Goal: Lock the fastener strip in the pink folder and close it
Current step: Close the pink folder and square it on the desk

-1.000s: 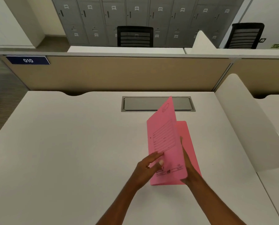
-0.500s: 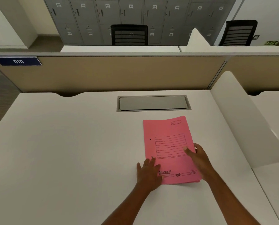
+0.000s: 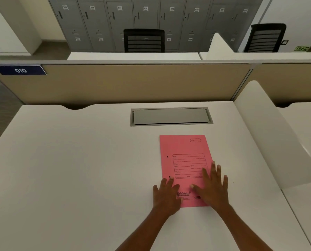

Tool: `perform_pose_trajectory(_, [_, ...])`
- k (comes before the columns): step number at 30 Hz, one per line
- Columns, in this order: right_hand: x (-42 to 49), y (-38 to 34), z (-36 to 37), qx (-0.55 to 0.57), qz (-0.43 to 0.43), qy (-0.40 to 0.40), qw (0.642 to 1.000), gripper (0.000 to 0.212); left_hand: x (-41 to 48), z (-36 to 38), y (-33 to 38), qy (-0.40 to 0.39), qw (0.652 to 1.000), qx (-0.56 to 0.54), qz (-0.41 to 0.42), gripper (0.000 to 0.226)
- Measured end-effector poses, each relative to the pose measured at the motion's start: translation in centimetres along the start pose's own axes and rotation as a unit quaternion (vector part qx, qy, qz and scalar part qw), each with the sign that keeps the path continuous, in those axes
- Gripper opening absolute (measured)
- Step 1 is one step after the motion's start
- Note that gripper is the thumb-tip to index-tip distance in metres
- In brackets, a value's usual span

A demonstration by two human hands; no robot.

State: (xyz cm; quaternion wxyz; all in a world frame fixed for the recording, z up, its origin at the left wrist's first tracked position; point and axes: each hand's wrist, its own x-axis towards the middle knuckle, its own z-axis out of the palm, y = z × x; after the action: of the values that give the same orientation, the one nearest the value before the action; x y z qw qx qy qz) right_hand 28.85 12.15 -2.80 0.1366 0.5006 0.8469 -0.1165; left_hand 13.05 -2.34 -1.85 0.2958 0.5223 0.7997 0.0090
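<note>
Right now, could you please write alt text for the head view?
A closed pink folder lies flat on a white desk, with the left hand and right hand resting open on its near end.

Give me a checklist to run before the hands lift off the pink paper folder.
1. Pink paper folder cover closed flat: ok.
2. Folder fully on the white desk, clear of the grey metal cable hatch: ok.
3. Left hand open, flat on the near left corner: ok.
4. Right hand open, flat on the right side: ok.
5. Fastener strip locked inside: cannot tell, hidden by the cover.
</note>
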Motion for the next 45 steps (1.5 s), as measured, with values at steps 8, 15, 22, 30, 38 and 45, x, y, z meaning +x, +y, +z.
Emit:
perform_pose_trajectory(8, [-1.0,-0.1,1.3,-0.008,-0.056,-0.07,0.996,0.115,-0.3,0.0,0.5,0.045,0.987,-0.128,-0.083,0.054])
perform_pose_trajectory(15, [-0.9,-0.2,0.8,0.0,-0.052,-0.096,0.994,0.114,0.2,-1.1,0.2,0.128,0.872,-0.412,-0.233,0.051])
perform_pose_trajectory(22, [-0.9,-0.4,0.8,0.004,-0.047,-0.1,0.994,0.113,-0.9,-0.2,-1.1,0.079,0.814,-0.538,-0.203,0.026])
perform_pose_trajectory(30, [-1.3,-0.7,1.1,0.004,-0.04,-0.095,0.995,0.111,-2.8,1.6,-0.1,0.052,0.756,-0.631,-0.167,0.059])
perform_pose_trajectory(38, [-1.9,-1.7,1.3,0.167,-0.025,-0.005,0.986,0.095,-2.9,0.3,-1.2,0.102,0.771,-0.608,-0.16,0.062])
perform_pose_trajectory(45, [-1.9,-3.5,-0.1,0.357,-0.013,0.077,0.931,0.084,-3.8,-2.2,-5.1,0.149,0.747,-0.634,-0.132,0.055])
